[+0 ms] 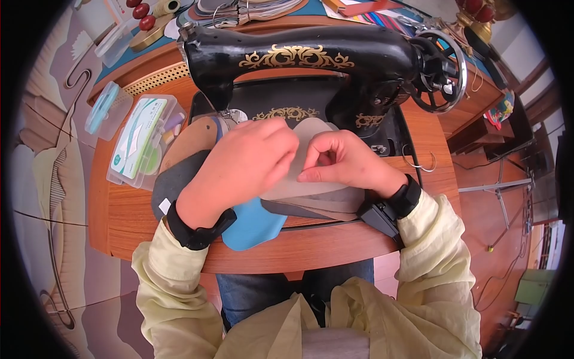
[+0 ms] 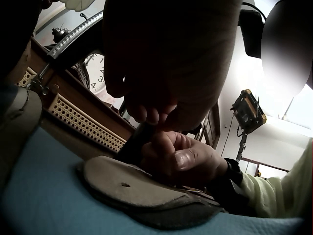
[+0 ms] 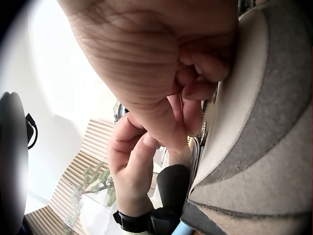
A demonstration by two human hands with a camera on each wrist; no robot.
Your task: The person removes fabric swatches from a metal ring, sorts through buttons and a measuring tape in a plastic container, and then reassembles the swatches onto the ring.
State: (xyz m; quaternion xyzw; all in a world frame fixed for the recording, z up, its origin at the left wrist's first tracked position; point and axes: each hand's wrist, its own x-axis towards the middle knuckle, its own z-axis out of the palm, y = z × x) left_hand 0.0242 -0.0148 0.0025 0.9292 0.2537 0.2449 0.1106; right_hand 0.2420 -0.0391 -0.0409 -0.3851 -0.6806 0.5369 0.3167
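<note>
In the head view my left hand point(image 1: 248, 155) is over the flat rounded leather-like pieces point(image 1: 311, 197), its fingers curled in. Facing it, my right hand point(image 1: 344, 157) has thumb and index fingertip together above a pale grey piece point(image 1: 308, 128). The fingertips of both hands come close together in the right wrist view, in front of the stacked grey and beige pieces point(image 3: 249, 122). I cannot tell whether anything thin is pinched between them. A black sewing machine point(image 1: 305, 51) with gold scrollwork stands just beyond the hands.
A lidded clear plastic box point(image 1: 143, 140) stands on the left of the wooden table point(image 1: 323, 242). A blue piece point(image 1: 254, 224) lies near the front edge. To the right are an open metal ring point(image 1: 421, 164) and the machine's handwheel point(image 1: 442, 72). Bundled swatches point(image 1: 245, 12) lie behind.
</note>
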